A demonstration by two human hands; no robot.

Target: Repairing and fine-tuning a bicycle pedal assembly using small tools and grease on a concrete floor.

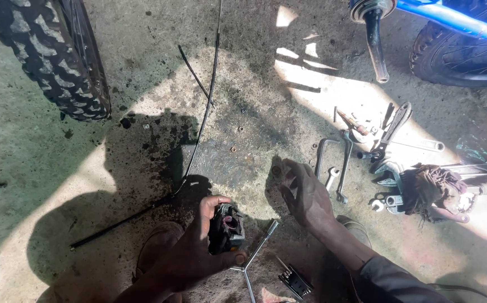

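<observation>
1. The left hand (198, 247) holds a small dark blocky part (226, 229) near the bottom edge of the concrete floor (142, 112).
2. A three-way socket wrench (253, 257) lies just right of that part.
3. The right hand (305, 193) sits further right, beside the bent metal spanners (336, 168).
4. A knobby tyre (52, 56) fills the top left corner.
5. A long thin cable (204, 112) runs from the top edge down toward the left hand.

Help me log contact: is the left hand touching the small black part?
Touching. The head view shows the left hand wrapped around the small black part, thumb under it.
</observation>
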